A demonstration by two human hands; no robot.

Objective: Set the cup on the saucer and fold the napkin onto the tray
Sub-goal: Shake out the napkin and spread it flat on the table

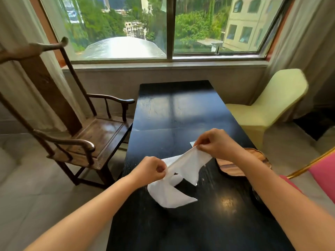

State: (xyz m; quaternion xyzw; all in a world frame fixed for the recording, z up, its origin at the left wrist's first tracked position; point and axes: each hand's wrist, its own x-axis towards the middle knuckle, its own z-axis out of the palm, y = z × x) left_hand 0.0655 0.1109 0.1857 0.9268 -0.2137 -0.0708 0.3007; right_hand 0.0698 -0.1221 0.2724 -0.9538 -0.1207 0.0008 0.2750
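Head view: I am seeing the left hand [151, 169] and right hand [215, 144] each pinching the white napkin [181, 171] in a clamped grip, stretching it above the dark surface [174, 109], what is possibly the tray [233, 167] lying beside it.

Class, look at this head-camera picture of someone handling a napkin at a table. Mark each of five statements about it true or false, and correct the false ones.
1. Both hands pinch the white napkin. True: the left hand and the right hand each have a grip on it.
2. The napkin lies folded on the tray. False: it is held up, stretched between the hands above the black table.
3. The brown tray is under the right forearm. True.
4. The table is white. False: it is black and glossy.
5. A wooden armchair stands to the left of the table. True.
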